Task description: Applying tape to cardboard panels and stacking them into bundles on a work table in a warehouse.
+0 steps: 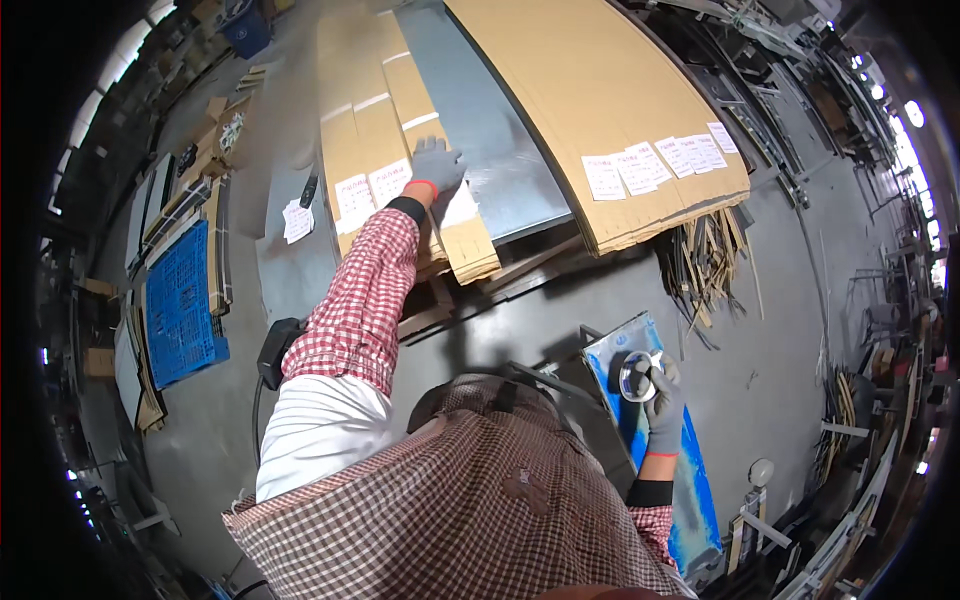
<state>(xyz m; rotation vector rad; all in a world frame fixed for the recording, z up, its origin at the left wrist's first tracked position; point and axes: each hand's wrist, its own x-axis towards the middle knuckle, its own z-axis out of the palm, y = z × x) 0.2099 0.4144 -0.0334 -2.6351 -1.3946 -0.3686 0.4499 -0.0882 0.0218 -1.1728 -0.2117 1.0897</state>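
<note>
My left hand, in a grey glove with a red cuff, lies flat with its fingers spread on a long narrow cardboard package. White tape bands cross this package and the ones beside it. Printed paper labels lie on the near ends of the narrow packages. At the lower right, my gloved right hand grips a roll of tape over a blue, paint-worn board. Part of the roll is hidden by the fingers.
A wide cardboard stack with several labels is on the right of the grey metal tabletop. Loose strips hang beneath it. A black-handled tool and a paper slip lie left. A blue plastic pallet stands farther left.
</note>
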